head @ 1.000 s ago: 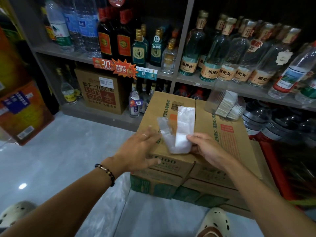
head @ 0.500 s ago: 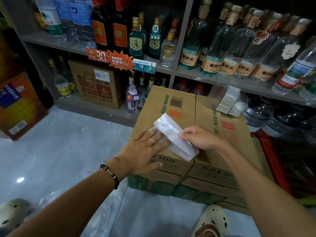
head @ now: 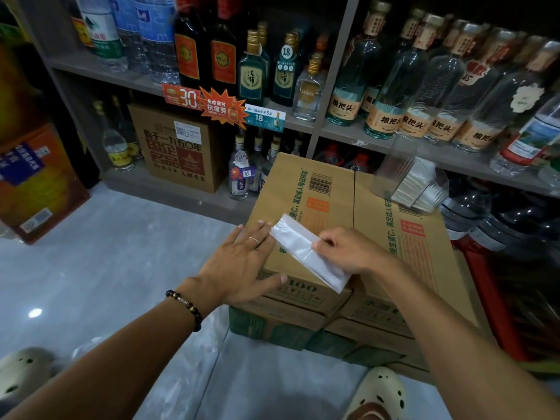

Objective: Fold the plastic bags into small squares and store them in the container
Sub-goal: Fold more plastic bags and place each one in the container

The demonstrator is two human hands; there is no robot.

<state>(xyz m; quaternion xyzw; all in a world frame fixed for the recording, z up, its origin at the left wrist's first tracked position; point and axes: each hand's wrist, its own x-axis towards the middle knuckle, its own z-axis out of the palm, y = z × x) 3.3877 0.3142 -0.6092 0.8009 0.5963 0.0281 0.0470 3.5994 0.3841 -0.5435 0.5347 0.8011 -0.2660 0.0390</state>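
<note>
A clear plastic bag [head: 306, 253], folded into a long narrow strip, lies slanted on top of a cardboard box [head: 403, 247]. My left hand [head: 242, 262] lies flat on the box with straight fingers, its fingertips at the strip's far left end. My right hand [head: 345, 250] pinches the strip's right edge near its middle. A clear plastic container [head: 409, 183] with folded bags inside stands at the box's far right corner.
Shelves [head: 333, 128] full of glass bottles rise behind the box. A brown carton [head: 175, 147] sits on the bottom shelf. An orange box [head: 36, 183] stands on the grey floor at left. My feet in pale clogs [head: 378, 395] are at the bottom.
The bag went from held up and half folded to lying flat on the box as a slanted strip. My left hand spread flat beside it, and my right hand's fingers now pinch its edge.
</note>
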